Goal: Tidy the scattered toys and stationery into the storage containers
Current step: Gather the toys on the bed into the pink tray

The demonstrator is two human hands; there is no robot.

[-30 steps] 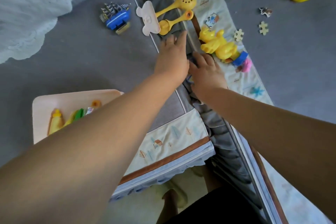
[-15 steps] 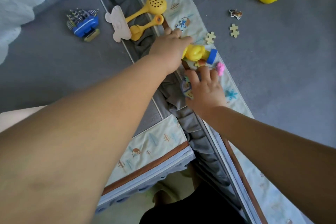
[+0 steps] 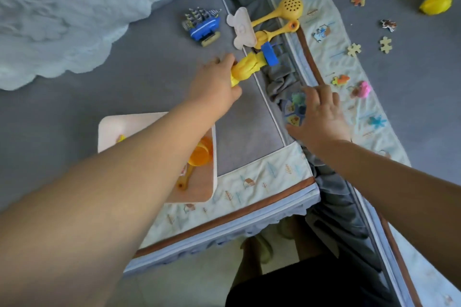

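Yellow duck toy (image 3: 247,67) gripped in left hand (image 3: 214,82) fingers, blue base outward

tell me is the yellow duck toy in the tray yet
Not yet. The left hand grips the yellow duck toy above the grey mat, beyond the tray.

Soft, even daylight leaves the scene rather dim and bluish, with faint shadows beneath the yellow toy (image 3: 435,2) at upper right, slight motion blur on the left hand (image 3: 214,82), and wide-angle stretching of both forearms.
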